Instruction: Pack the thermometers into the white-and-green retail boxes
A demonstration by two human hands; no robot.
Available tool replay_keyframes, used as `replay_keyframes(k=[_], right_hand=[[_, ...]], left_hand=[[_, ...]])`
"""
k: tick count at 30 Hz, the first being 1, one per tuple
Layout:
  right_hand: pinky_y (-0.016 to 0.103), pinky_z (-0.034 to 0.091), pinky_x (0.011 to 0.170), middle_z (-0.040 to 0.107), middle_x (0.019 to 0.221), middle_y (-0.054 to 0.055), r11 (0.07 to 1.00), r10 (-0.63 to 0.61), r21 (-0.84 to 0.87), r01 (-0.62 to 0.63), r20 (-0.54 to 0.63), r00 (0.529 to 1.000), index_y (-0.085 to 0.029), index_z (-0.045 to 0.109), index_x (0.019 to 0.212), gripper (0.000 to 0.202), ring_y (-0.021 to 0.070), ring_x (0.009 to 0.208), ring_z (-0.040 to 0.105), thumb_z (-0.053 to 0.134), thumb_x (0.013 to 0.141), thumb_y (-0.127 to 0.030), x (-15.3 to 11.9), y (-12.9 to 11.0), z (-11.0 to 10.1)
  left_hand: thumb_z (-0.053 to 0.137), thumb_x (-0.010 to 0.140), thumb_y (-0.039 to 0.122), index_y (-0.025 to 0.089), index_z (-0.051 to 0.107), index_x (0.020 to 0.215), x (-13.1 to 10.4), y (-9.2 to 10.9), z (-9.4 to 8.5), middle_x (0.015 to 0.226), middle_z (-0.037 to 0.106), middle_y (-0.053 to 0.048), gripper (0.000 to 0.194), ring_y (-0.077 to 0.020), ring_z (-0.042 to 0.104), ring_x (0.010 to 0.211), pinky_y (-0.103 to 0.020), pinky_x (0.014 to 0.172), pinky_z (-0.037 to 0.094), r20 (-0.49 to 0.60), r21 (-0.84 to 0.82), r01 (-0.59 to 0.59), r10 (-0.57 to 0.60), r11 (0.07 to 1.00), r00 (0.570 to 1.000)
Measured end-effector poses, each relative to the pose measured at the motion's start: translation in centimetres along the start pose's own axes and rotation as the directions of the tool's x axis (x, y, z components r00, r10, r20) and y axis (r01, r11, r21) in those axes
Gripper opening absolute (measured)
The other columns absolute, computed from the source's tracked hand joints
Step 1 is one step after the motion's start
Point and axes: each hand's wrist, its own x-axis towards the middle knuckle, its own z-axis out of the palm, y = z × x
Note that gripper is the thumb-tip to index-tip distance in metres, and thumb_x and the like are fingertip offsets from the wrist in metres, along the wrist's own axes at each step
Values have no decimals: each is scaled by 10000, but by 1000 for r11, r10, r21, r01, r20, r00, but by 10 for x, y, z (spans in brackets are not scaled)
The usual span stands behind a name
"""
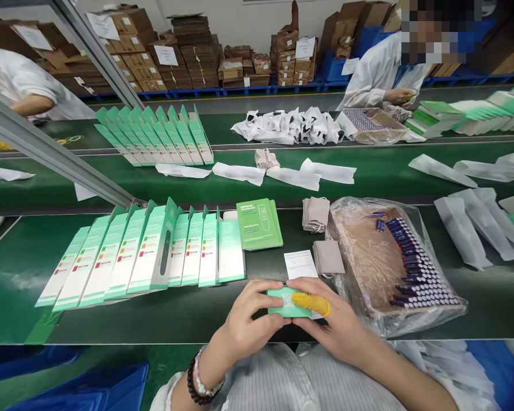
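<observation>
Between both hands, at the table's front edge, is a small mint-green box or card (288, 302) with a code printed on it. My left hand (255, 314) grips its left end, with thumb below and fingers above. My right hand (325, 314) holds the right end; a yellow finger cover (312, 303) on one finger lies across its face. White paper shows partly under my right hand. Just behind are a printed white sheet (300, 265) and a beige pouch (328, 257). Green booklets (260, 224) lie farther back.
Upright white-green boxes (149, 245) stand in a row at the left. A plastic-lined carton of batteries (368, 268) sits at the right, beside white sleeves (462, 234). More pouches (316, 214) lie behind. Across the belt (240, 194), a person in white (377, 68) works.
</observation>
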Motion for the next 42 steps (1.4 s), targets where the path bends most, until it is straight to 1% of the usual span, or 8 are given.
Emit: replay_keyframes(k=[4, 8, 12, 15, 18, 23, 33, 42], right_hand=[[390, 469, 1003, 588, 1295, 95, 999, 5, 35, -5, -17, 1000, -259, 441, 1410, 523, 208, 1189, 526, 583, 934, -94, 2, -2, 3], [389, 465, 994, 586, 1312, 72, 990, 59, 130, -55, -23, 998, -271, 572, 1265, 348, 211, 1163, 546, 587, 944, -135, 3, -5, -1], [348, 463, 1000, 601, 1295, 47, 975, 134, 181, -126, -35, 990, -281, 619, 1194, 279, 192, 1159, 567, 605, 943, -159, 4, -10, -4], [321, 452, 1019, 601, 1303, 41, 971, 163, 182, -157, -19, 986, -280, 616, 1197, 287, 178, 1179, 565, 612, 938, -156, 3, -13, -6], [322, 434, 1047, 579, 1332, 50, 978, 146, 147, -149, 30, 989, -264, 614, 1169, 261, 177, 1214, 544, 591, 944, -135, 1, -12, -9], [378, 431, 1080, 541, 1363, 100, 998, -8, 56, 5, 54, 998, -227, 578, 1239, 325, 209, 1268, 503, 566, 941, -98, 0, -4, -11], [318, 472, 1062, 570, 1366, 89, 1000, 20, -19, -20, -16, 1000, -238, 581, 1232, 307, 190, 1251, 550, 552, 954, -112, -3, -6, -6], [319, 485, 1058, 626, 1295, 155, 982, -102, -159, 101, 5, 995, -176, 592, 1204, 241, 213, 1256, 570, 494, 985, -149, 8, -8, -11]], left_hand=[[720, 857, 169, 185, 618, 921, 1, 5, 2, 871, 664, -46, 122, -244, 678, 1004, -389, 810, 585, -56, -129, 96, -104, 987, 993], [785, 806, 243, 207, 662, 945, -1, 12, 4, 857, 641, -29, 189, -238, 661, 986, -371, 807, 556, -51, -290, 324, -352, 901, 935], [785, 804, 261, 213, 691, 907, -1, 18, 6, 867, 631, -29, 147, -240, 650, 1006, -371, 820, 548, -45, -332, 394, -432, 857, 901], [753, 835, 256, 203, 684, 885, -1, 16, 4, 887, 639, -36, 100, -243, 656, 1025, -380, 829, 554, -52, -248, 320, -343, 914, 938], [716, 870, 241, 187, 680, 894, 1, 12, 0, 907, 662, -50, 70, -255, 668, 1044, -415, 849, 555, -30, -82, 128, -131, 988, 991], [706, 873, 181, 172, 676, 917, 3, 9, -3, 880, 702, -44, 54, -255, 686, 1048, -451, 879, 571, -23, 76, -32, 34, 997, 999], [637, 907, 144, 179, 642, 895, -6, 9, 13, 892, 638, -55, 37, -251, 662, 1052, -394, 814, 631, -122, 105, 43, -30, 994, 992], [609, 931, 159, 158, 667, 879, -2, 11, 18, 862, 641, -52, 77, -220, 670, 1008, -364, 833, 628, -175, 114, 73, -52, 991, 983]])
